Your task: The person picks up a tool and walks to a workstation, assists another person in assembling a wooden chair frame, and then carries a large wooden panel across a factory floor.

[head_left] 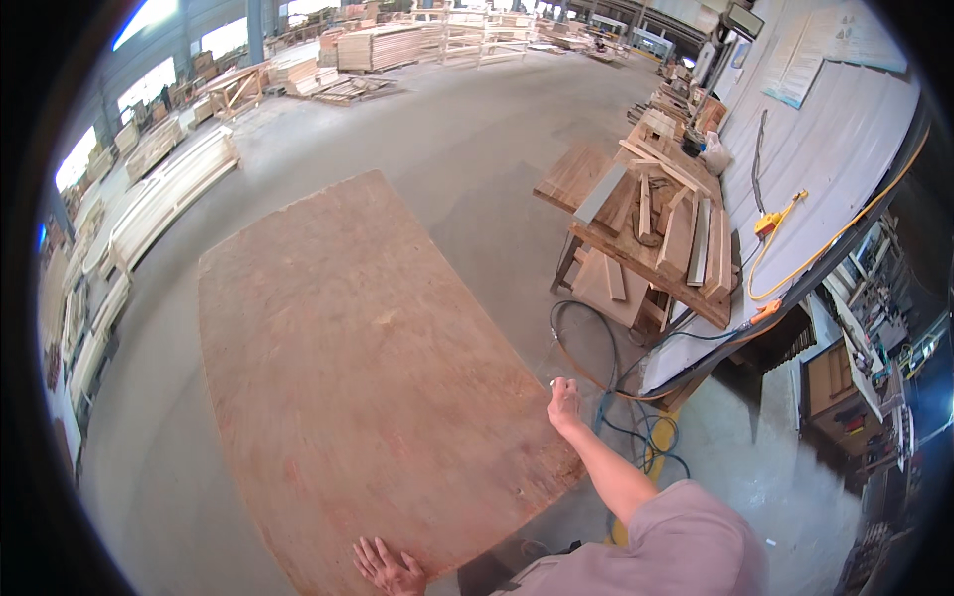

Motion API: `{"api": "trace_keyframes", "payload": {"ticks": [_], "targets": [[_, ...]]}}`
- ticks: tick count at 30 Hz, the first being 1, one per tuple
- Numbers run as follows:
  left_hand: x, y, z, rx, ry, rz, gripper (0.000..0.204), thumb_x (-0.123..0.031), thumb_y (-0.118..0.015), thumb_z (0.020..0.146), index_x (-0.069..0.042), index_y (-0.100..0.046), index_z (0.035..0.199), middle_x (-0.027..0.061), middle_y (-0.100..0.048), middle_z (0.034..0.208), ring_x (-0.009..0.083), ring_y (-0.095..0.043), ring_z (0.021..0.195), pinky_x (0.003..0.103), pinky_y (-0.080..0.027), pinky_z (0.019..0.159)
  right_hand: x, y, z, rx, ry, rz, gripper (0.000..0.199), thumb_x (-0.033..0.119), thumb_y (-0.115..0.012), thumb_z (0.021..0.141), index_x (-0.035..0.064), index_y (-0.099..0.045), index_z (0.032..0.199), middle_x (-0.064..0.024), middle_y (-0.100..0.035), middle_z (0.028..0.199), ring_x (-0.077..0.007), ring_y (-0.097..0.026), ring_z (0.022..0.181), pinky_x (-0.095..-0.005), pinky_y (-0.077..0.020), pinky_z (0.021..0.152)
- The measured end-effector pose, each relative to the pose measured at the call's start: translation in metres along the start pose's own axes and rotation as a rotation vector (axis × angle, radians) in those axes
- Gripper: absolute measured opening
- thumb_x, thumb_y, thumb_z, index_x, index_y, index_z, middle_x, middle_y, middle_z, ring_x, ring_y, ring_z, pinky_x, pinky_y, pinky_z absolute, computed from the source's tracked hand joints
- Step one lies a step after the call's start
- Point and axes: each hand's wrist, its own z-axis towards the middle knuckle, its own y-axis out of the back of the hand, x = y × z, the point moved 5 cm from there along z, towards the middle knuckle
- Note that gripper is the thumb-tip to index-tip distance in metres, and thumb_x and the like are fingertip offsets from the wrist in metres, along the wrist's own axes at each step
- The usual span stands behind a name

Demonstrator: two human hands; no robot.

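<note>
A large reddish-brown plywood sheet (348,358) lies flat in front of me, reaching far across the concrete floor. My left hand (388,568) rests flat on its near edge with the fingers spread. My right hand (563,401) is stretched out to the sheet's right edge, fingers curled at or over that edge; whether it grips the sheet is unclear. My right sleeve is greyish pink.
A wooden workbench (646,248) piled with timber offcuts stands to the right, by a white wall. Black hoses and a blue cable (616,407) coil on the floor under my right arm. Stacked wooden frames (164,194) line the left; lumber piles fill the back.
</note>
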Motion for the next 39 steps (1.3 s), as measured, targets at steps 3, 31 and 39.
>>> {"api": "trace_keyframes", "payload": {"ticks": [3, 31, 39], "targets": [[0.016, -0.031, 0.099, -0.02, -0.049, -0.005, 0.061, -0.03, -0.059, 0.079, 0.0, -0.051, 0.132, 0.0241, -0.039, 0.147, 0.0427, -0.032, 0.14, 0.056, -0.02, 0.116, 0.004, -0.038, 0.047, -0.014, -0.136, 0.029, 0.016, 0.002, -0.053, 0.086, 0.0014, -0.055, 0.102, -0.0269, -0.059, 0.094, -0.0434, -0.06, 0.086, -0.0512, -0.0497, 0.075], [-0.075, -0.3, 0.952, -0.039, 0.182, 0.164, 0.065, -0.036, -0.059, 0.088, -0.01, -0.042, 0.145, 0.0093, -0.035, 0.155, 0.0295, -0.027, 0.145, 0.053, -0.02, 0.116, 0.047, -0.129, 0.72, 0.057, -0.392, -0.072, 0.05, 0.037, -0.054, 0.093, -0.0024, -0.048, 0.124, -0.0286, -0.055, 0.117, -0.0436, -0.055, 0.108, -0.0541, -0.046, 0.089], [-0.153, -0.387, 1.217, -0.038, 0.075, 0.057, 0.06, -0.032, -0.059, 0.089, -0.008, -0.045, 0.142, 0.0134, -0.038, 0.152, 0.0314, -0.027, 0.145, 0.048, -0.019, 0.118, 0.201, -0.394, 0.811, 0.274, -0.647, 0.258, 0.065, 0.057, -0.052, 0.091, -0.0067, -0.055, 0.103, -0.0347, -0.064, 0.099, -0.0479, -0.061, 0.101, -0.0524, -0.0485, 0.086]]}}
